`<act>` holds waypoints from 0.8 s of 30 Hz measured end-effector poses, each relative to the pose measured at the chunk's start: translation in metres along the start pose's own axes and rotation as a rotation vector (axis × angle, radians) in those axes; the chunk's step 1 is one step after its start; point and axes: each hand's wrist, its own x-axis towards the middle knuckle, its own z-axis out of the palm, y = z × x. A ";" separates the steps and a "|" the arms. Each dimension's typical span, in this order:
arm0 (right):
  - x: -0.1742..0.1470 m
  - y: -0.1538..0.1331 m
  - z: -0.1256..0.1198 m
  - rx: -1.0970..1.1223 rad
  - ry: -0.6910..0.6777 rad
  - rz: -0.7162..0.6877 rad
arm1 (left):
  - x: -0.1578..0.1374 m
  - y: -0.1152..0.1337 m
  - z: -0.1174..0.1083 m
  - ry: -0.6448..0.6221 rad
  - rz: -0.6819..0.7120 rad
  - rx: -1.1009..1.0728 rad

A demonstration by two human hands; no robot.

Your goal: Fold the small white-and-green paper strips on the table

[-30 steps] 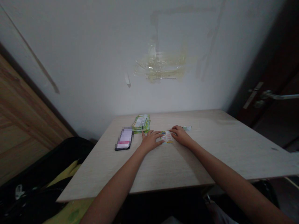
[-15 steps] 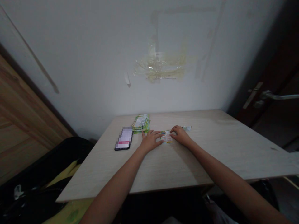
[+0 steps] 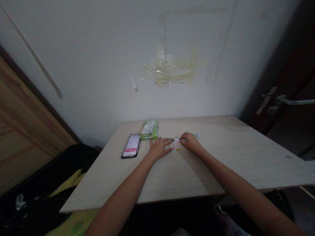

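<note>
A small printed packet or card, white with coloured patches, lies flat on the table between my two hands. My left hand rests palm down on its left side, fingers spread, the tips at the packet's left edge. At the opposite edge, my right hand has its fingers curled together, thumb and fingertips pinching at the packet. Just behind the right hand a narrow whitish-green strip lies partly hidden. A stack of green-and-white packets sits beyond the left hand.
A phone with a blurred screen lies left of my left hand. The pale wooden table meets a wall with old tape at the back. A door handle is at right; a dark bag with yellow cloth is at lower left.
</note>
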 end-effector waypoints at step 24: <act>-0.008 0.012 -0.010 0.069 -0.094 -0.119 | -0.001 -0.003 0.001 0.020 0.022 0.023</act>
